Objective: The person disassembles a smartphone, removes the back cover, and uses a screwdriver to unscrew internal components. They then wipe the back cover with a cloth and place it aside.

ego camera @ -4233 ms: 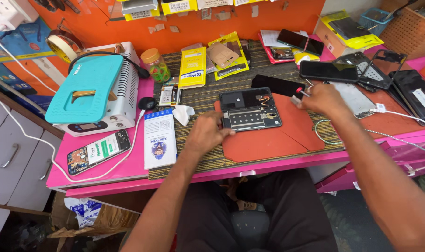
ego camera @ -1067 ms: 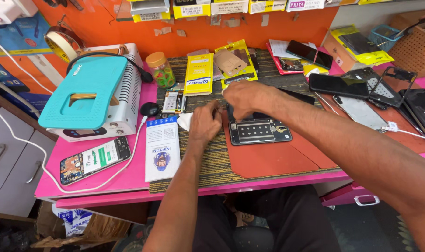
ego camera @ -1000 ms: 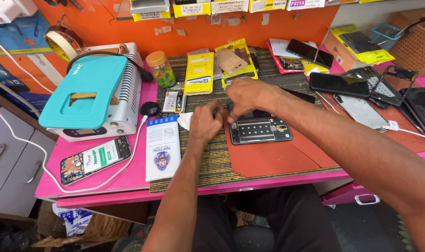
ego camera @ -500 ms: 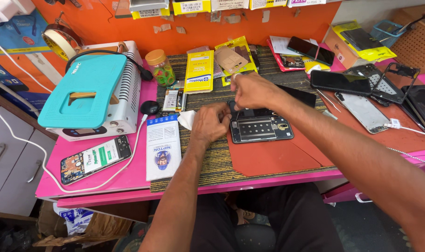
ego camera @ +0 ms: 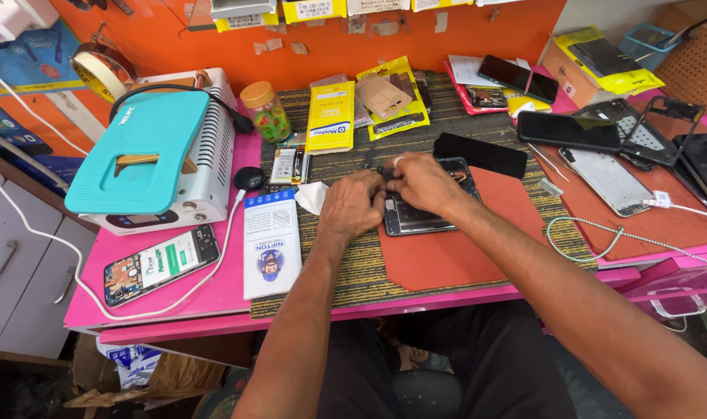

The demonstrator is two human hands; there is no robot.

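Note:
An opened phone (ego camera: 425, 219) with its insides showing lies on a red mat (ego camera: 454, 252) in the middle of the pink bench. My left hand (ego camera: 352, 206) sits at the phone's left edge with its fingers curled against the frame. My right hand (ego camera: 422, 182) lies over the phone's top half, and its fingertips are pinched together at the top left corner, touching the left hand's fingers. Whatever they pinch is hidden. A crumpled white tissue (ego camera: 315, 196) lies just left of my left hand.
A white machine with a teal lid (ego camera: 148, 147) stands at the left, with a lit phone on a white cable (ego camera: 162, 261) in front of it. Nearby are a white packet (ego camera: 270, 242), an orange-lidded jar (ego camera: 264, 110), yellow packets (ego camera: 330, 118), a black screen panel (ego camera: 481, 155), several phones (ego camera: 608, 180) and a braided cable (ego camera: 586, 233).
My right hand has come back from the far side of the mat to the phone's top left corner and now meets my left hand there. The left hand has barely moved.

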